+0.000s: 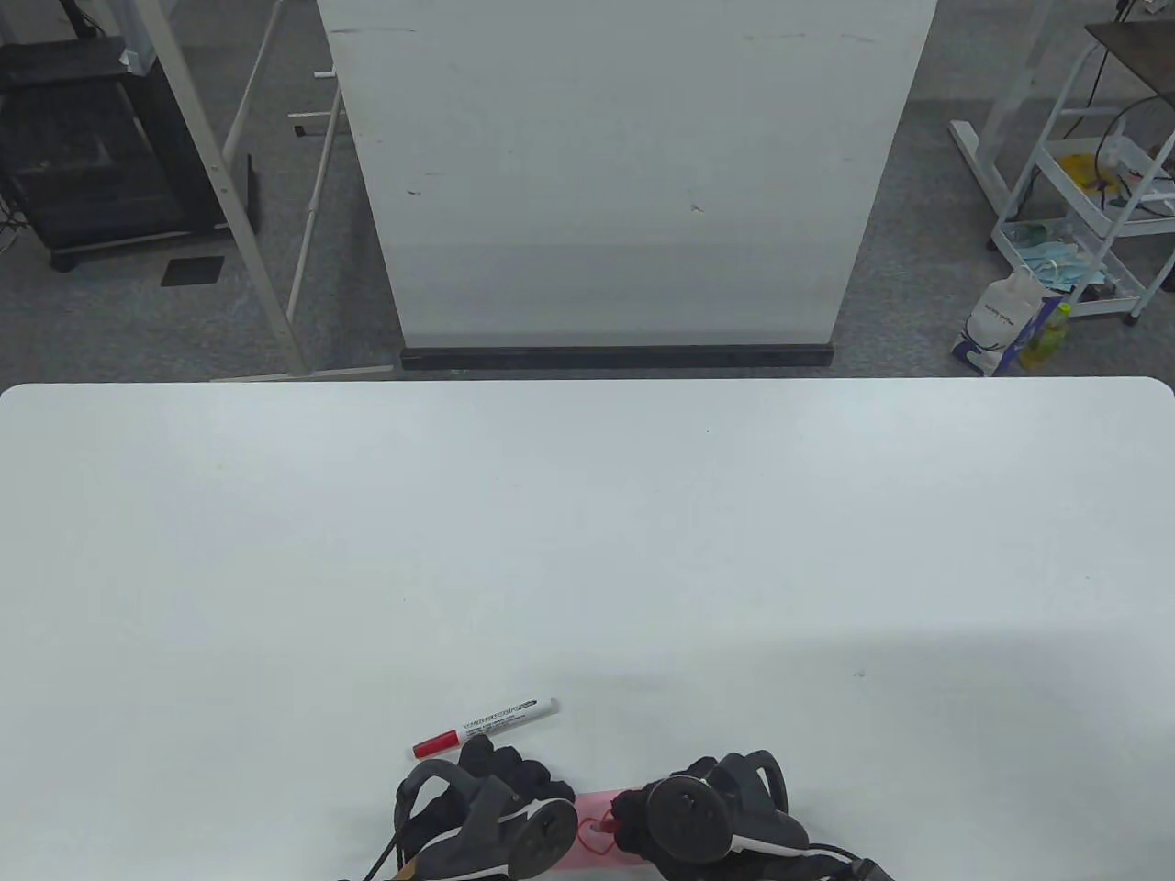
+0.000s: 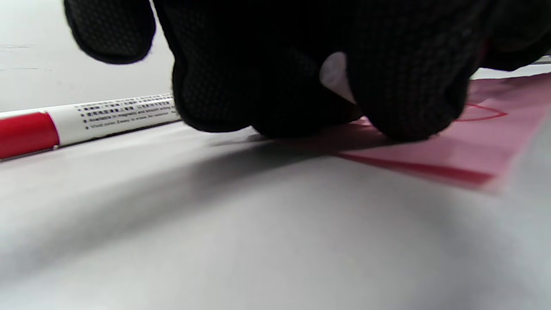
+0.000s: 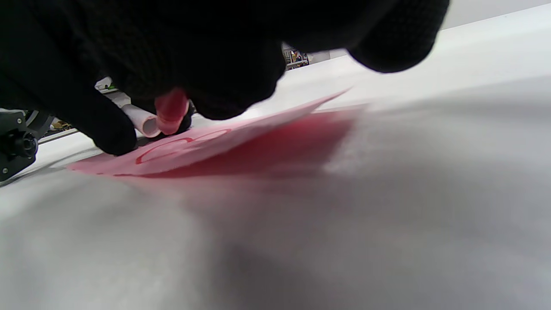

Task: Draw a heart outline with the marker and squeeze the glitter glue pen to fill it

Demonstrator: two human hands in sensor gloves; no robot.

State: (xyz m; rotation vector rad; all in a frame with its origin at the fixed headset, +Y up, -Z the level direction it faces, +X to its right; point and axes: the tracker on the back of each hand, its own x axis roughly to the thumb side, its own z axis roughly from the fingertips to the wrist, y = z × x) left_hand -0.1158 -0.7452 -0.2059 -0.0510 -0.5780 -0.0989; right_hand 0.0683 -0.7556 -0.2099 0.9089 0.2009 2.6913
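Note:
A small pink paper (image 1: 595,806) lies at the table's near edge between my hands, with a red heart outline (image 1: 594,837) drawn on it. My left hand (image 1: 525,782) rests its fingertips (image 2: 404,116) on the paper's (image 2: 434,153) left end. My right hand (image 1: 635,813) grips a red-tipped glitter glue pen (image 3: 171,111), its tip just above the heart outline (image 3: 178,145); a white tube end (image 3: 143,123) shows beside it. The marker (image 1: 485,726), white with a red cap, lies capped on the table just beyond my left hand, and also shows in the left wrist view (image 2: 86,118).
The white table (image 1: 587,551) stretches far beyond the hands. A large white board (image 1: 624,174) stands behind its far edge, with a wire cart (image 1: 1092,211) at the back right.

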